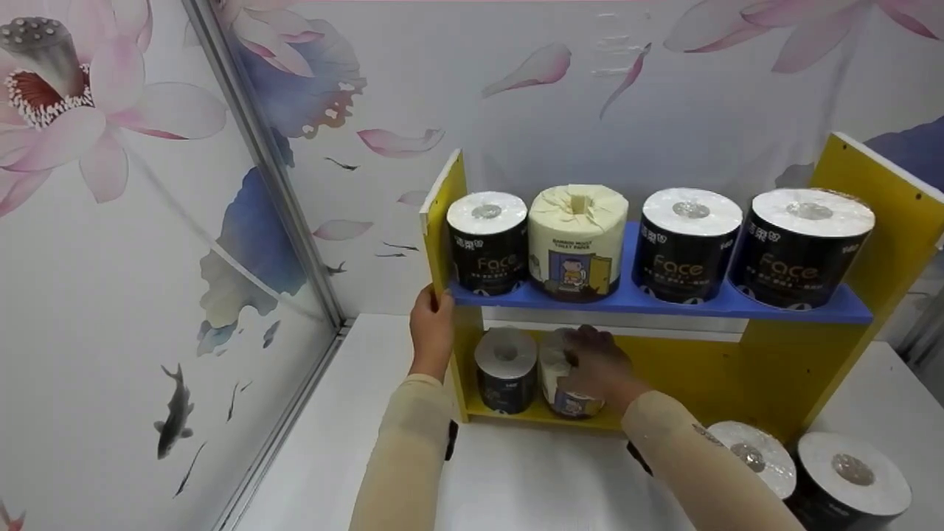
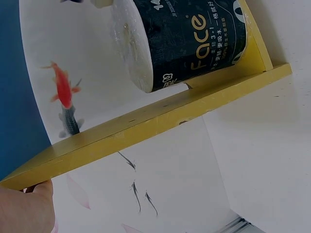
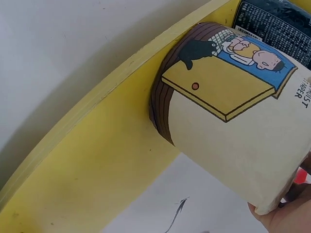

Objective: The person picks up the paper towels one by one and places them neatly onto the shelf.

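My left hand (image 1: 431,333) grips the yellow left side panel (image 2: 121,136) of a small two-tier shelf, close to the blue upper board (image 1: 664,313). On the lower tier, my right hand (image 1: 601,366) holds the top of a cream-wrapped toilet paper roll (image 3: 228,141) with a cartoon print. The base of that roll meets the yellow bottom board (image 3: 97,121). Just left of it stands a black-wrapped toilet paper roll (image 1: 507,387) marked "Face", upright against the left panel. My right fingers are partly hidden behind the cream roll in the right wrist view.
Along the blue board stand black rolls (image 1: 487,254) and another cream roll (image 1: 579,243). Two black rolls (image 1: 852,472) sit on the white table (image 1: 516,472) at the front right, near my right forearm. A flower-printed wall (image 1: 413,88) rises behind the shelf.
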Available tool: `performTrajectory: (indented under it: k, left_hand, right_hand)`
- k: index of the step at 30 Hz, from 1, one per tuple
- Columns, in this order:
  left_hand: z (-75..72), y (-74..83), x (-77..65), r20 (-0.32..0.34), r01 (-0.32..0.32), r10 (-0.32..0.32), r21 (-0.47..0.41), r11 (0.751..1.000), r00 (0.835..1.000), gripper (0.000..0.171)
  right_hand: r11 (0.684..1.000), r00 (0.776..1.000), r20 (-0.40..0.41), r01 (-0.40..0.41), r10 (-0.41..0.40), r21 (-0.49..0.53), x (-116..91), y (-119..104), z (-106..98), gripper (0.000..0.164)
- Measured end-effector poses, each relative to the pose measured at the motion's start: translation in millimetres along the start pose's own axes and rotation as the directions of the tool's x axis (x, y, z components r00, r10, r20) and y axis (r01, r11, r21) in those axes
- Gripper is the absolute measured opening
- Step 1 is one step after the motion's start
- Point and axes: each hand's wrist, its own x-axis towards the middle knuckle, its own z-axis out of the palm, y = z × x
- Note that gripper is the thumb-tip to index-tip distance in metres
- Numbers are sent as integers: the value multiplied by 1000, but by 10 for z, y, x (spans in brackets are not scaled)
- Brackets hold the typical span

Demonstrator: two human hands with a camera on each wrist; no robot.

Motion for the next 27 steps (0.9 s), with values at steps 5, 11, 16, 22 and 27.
performTrajectory:
  k: [5, 11, 16, 22, 27]
  left_hand:
    - [4, -5, 0, 2, -7, 7, -10, 1000, 1000, 42]
    - [3, -8, 11, -2, -13, 13, -1, 1000, 1000, 43]
    - [-5, -1, 16, -15, -16, 16, 1, 1000, 1000, 42]
    - [-2, 9, 3, -9, 0, 0, -11, 1000, 1000, 43]
    - [6, 15, -11, -2, 7, -7, -23, 1000, 1000, 44]
  right_hand:
    - [999, 998, 58, -35, 34, 6, 15, -4, -30, 66]
    - [999, 995, 91, -39, 38, 9, 30, -1, -59, 61]
    - [999, 992, 120, -49, 46, 17, 45, 3, -67, 63]
    - [994, 986, 145, -90, 80, 62, 72, 8, -54, 67]
    - [993, 988, 131, -89, 78, 80, 91, 23, -38, 65]
